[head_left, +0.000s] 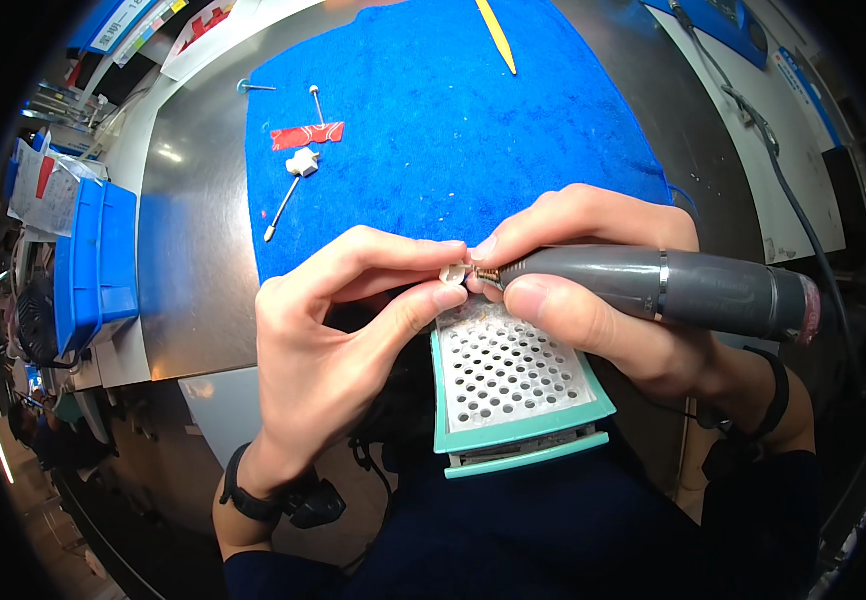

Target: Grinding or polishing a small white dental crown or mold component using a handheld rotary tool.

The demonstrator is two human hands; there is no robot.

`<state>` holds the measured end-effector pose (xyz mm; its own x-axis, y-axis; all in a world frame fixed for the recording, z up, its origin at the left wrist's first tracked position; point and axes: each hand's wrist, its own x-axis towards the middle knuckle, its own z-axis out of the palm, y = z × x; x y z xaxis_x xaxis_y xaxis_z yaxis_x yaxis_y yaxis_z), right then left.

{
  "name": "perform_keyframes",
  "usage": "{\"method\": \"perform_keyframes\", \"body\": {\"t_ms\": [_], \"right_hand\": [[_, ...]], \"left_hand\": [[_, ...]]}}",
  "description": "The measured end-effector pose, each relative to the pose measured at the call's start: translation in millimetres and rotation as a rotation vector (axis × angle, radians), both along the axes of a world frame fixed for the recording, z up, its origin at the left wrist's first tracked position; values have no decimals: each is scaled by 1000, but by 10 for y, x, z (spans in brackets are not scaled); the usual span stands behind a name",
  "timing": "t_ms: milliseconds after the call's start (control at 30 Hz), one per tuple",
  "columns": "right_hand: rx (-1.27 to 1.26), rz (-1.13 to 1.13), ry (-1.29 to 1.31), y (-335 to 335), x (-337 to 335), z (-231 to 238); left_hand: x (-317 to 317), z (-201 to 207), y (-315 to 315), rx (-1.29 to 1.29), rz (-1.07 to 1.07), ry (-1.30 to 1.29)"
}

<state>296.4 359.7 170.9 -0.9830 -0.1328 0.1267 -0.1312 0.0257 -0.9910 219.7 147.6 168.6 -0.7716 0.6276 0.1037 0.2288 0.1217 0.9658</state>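
Note:
My left hand (338,325) pinches a small whitish piece (455,273) between thumb and fingertips. In my right hand (603,320) lies a thick dark grey rotary handpiece (603,283), pointing left. Its tip is right at the small piece; fingertips partly cover the spot, so I cannot tell whether they touch. Directly below both hands is a perforated white tray (513,375) in a teal frame, with pale dust at its far end. Beyond my left hand, a small off-white block (303,162) and a thin-shanked bit (284,209) lie on a blue towel (403,120).
On the towel are a red strip (307,135), another thin-shanked bit (316,104), a disc-headed bit (256,87) and a yellow pencil-like stick (497,38). A blue bin (103,260) stands left of the metal tabletop (193,220). A dark cable (793,190) runs along the right.

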Motion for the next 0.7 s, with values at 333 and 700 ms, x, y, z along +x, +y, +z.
{"method": "perform_keyframes", "body": {"t_ms": [333,700], "right_hand": [[-7,0,25,0,-1,-25],[-5,21,7,3,-1,-11]], "left_hand": [[6,2,-3,6,2,-15],[10,19,10,-32,17,-49]]}}
